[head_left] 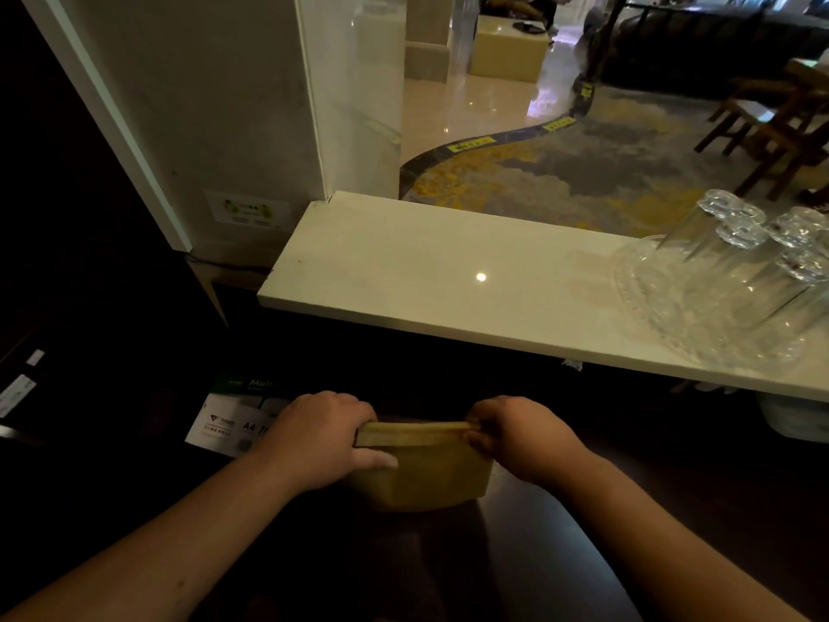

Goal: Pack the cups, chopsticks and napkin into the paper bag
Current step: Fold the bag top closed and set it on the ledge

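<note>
**A:** While we've only got the head view to go on, the main thing is clear enough: the paper bag (pixel 426 469) sits low and centre on a dark glossy surface (pixel 560 531), and both hands are clamped on its folded top edge. Left hand (pixel 323 437) is curled over the left corner, thumb lying flat across the front of the bag. Right hand (pixel 516 435) pinches the right corner, fingers tucked in.

**B:** Yeah, we see the same. The bag's a matte tan paper with a flat rolled band along the top and creased, angled sides lower down. We can't tell what's inside, the top's folded shut.

**A:** The cups, chopsticks and napkin aren't showing anywhere outside it, for what that's worth.

**B:** Up on the pale polished stone ledge (pixel 448 271), far right, there's a clear ribbed tray (pixel 664 325) with upturned glass tumblers (pixel 735 235) on it, thick chunky bases up. Well apart from the bag.

**A:** And a white-and-green printed box (pixel 229 419) just left of our left hand, partly behind it.
</note>
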